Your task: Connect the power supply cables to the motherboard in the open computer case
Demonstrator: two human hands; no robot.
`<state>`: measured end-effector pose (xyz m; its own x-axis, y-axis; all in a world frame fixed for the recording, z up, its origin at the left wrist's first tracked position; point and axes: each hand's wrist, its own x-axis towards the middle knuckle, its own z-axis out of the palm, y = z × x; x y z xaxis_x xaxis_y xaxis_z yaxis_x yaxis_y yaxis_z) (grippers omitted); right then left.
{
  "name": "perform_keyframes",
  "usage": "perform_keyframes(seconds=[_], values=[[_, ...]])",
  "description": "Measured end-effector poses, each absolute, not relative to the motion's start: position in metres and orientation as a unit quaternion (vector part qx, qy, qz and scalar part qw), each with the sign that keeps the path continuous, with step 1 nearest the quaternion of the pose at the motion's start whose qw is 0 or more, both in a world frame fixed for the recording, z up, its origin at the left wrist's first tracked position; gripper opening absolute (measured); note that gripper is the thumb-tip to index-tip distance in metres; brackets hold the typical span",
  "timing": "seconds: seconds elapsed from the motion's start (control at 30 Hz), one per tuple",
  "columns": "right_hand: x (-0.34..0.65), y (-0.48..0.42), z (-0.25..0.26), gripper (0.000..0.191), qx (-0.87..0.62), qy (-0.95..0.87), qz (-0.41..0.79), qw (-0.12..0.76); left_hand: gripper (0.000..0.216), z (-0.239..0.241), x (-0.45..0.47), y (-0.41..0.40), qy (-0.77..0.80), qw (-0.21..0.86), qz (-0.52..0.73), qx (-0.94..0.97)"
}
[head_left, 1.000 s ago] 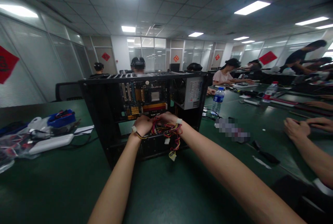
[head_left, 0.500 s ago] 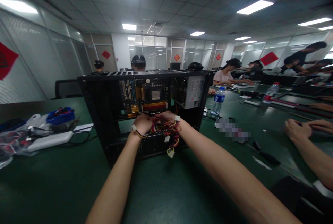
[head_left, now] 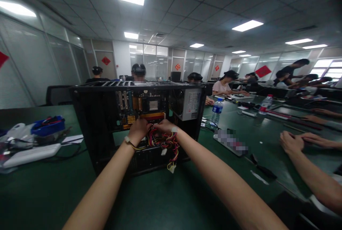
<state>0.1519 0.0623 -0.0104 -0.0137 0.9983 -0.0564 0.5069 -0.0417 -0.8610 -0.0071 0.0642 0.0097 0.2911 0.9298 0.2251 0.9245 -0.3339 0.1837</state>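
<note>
An open black computer case (head_left: 84,130) stands on the green table before me. Inside it are a motherboard (head_left: 133,102) and, at the upper right, a silver power supply (head_left: 191,107) with a fan. My left hand (head_left: 139,130) and my right hand (head_left: 165,126) meet at the board's lower edge, both closed around the cable bundle (head_left: 160,138) of red, yellow and black wires. Exactly which wire or plug each pinches is hidden by the fingers. One white connector (head_left: 171,168) dangles below the bundle, and another lies against my left wrist.
A blue box (head_left: 48,126), plastic bags and a white power strip (head_left: 32,155) lie at the left. To the right stand a water bottle (head_left: 217,110) and a second bottle (head_left: 266,104). Another person's hands (head_left: 294,141) rest on the table at the right.
The view has tilted up a little, so the case and table sit lower and further left in the picture. Both hands stay at the cables by the board's lower edge.
</note>
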Motion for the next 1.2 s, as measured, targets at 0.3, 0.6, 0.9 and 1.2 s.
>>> perform_keyframes(seconds=[0.3,0.6,0.9,1.2], values=[[0.161,0.06,-0.006,0.029,-0.633,-0.728,0.159,0.211,0.038,0.0,-0.008,0.059,0.567,-0.004,0.149,0.81],[0.163,0.055,-0.016,0.03,-0.617,-0.758,0.07,0.198,0.038,0.0,-0.004,0.052,0.582,-0.006,0.155,0.799],[0.163,0.055,-0.018,0.027,-0.621,-0.749,0.058,0.224,0.039,0.0,0.001,0.046,0.605,-0.008,0.164,0.779],[0.181,0.014,-0.001,0.033,-0.551,-0.782,0.118,0.267,0.041,-0.001,-0.01,0.044,0.61,0.015,0.214,0.762]])
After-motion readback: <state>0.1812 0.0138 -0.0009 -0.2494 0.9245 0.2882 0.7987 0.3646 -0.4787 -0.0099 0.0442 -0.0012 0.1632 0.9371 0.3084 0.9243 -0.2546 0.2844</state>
